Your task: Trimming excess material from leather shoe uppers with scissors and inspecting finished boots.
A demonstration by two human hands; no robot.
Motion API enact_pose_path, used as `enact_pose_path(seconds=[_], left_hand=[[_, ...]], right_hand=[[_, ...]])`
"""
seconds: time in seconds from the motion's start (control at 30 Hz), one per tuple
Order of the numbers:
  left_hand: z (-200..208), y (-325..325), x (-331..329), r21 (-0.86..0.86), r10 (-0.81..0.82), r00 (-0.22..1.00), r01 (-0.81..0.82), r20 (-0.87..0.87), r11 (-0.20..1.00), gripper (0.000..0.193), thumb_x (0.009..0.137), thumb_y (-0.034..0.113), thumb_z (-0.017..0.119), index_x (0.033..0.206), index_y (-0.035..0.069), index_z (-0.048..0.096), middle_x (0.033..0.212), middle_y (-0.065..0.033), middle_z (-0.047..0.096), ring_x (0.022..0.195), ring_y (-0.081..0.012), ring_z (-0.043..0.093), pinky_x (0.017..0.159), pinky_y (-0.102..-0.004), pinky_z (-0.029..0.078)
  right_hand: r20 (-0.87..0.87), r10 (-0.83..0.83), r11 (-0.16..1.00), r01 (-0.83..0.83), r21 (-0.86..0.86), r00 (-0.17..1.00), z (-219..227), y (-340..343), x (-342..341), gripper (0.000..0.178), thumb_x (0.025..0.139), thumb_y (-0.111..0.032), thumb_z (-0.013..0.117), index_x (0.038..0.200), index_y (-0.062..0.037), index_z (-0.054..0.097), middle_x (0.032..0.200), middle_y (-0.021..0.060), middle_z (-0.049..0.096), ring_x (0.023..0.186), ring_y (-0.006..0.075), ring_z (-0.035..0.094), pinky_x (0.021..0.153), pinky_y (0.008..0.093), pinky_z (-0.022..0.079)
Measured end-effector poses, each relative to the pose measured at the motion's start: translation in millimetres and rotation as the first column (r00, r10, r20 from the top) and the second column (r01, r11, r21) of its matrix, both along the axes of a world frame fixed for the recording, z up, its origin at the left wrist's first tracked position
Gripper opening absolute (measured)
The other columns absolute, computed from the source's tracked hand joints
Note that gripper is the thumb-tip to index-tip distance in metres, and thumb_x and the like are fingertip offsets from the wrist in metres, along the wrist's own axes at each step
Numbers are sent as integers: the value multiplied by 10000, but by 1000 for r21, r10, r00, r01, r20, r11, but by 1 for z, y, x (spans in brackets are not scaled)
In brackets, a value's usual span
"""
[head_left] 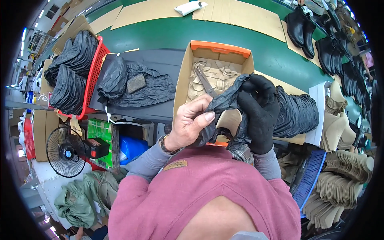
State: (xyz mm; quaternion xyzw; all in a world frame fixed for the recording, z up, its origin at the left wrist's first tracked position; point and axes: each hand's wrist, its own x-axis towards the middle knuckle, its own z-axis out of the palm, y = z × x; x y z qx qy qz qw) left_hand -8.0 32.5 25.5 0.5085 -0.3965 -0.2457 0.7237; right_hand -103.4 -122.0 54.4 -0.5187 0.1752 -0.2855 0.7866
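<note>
Bag axis: the bag (226,102) is running lengthwise from upper right down to lower left.
Bag look: black, thin, crinkled, glossy plastic.
Left hand (192,122): bare, pinching the bag's lower part.
Right hand (258,110): black-gloved, gripping its upper end.
Place: bag is hanging between both hands, above the open box (182,76) at the table's (168,36) near edge.

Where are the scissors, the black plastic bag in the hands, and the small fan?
scissors (206,82), head view, on the blades.
black plastic bag (224,102), head view, on its bunched upper part.
fan (66,152), head view, on the grille centre.
</note>
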Motion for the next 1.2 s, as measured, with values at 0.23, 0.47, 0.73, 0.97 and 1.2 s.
enact_pose_path(seconds=[0.23, 0.47, 0.73, 0.97, 1.2], left_hand=[[16, -5, -14, 11, 85, 935, -86, -345, 996, 212, 955, 29, 500, 1161, 3, 543, 947, -74, 618, 850, -62, 567, 755, -212, 444], [0, -4, -2, 125, 187, 979, -196, 80, 973, 242, 918, -53, 484, 1071, -19, 669, 920, -30, 583, 821, -86, 517, 734, -225, 413], [4, 4, 5, 193, 183, 864, -102, -469, 976, 313, 963, 147, 456, 1137, -51, 624, 993, -40, 611, 871, -122, 566, 832, -250, 450], [8, 24, 23, 194, -293, 956, 286, 9, 939, 771, 740, 309, 801, 1343, -8, 439, 1386, -159, 377, 1219, -293, 493, 1007, -364, 409], [9, 43, 35, 422, -165, 907, -16, 388, 907, 644, 696, -99, 569, 1326, -62, 444, 1079, -209, 617, 911, -303, 657, 833, -322, 498]], right_hand=[[-51, -37, 996, 33, -86, 998, -9, -3, 2, 323, 788, 105, 631, 1093, 10, 590, 996, 78, 622, 915, 142, 597, 822, 257, 484], [110, -155, 830, 190, -524, 982, -12, 1, -3, 219, 811, 53, 651, 1024, 18, 612, 1002, 65, 620, 909, 133, 588, 809, 252, 463], [-421, 261, 672, -477, -566, 868, 8, 10, -10, 390, 820, -164, 725, 1153, -13, 592, 959, 158, 669, 858, 267, 680, 725, 326, 516], [-350, 110, 813, -287, -506, 930, -13, 22, -4, 271, 843, -94, 690, 1072, 9, 586, 865, 157, 683, 758, 205, 692, 676, 317, 528], [-337, 75, 638, -305, -707, 938, -7, 20, -2, 214, 837, -80, 693, 984, 26, 578, 768, 115, 605, 648, 194, 605, 608, 293, 478]])
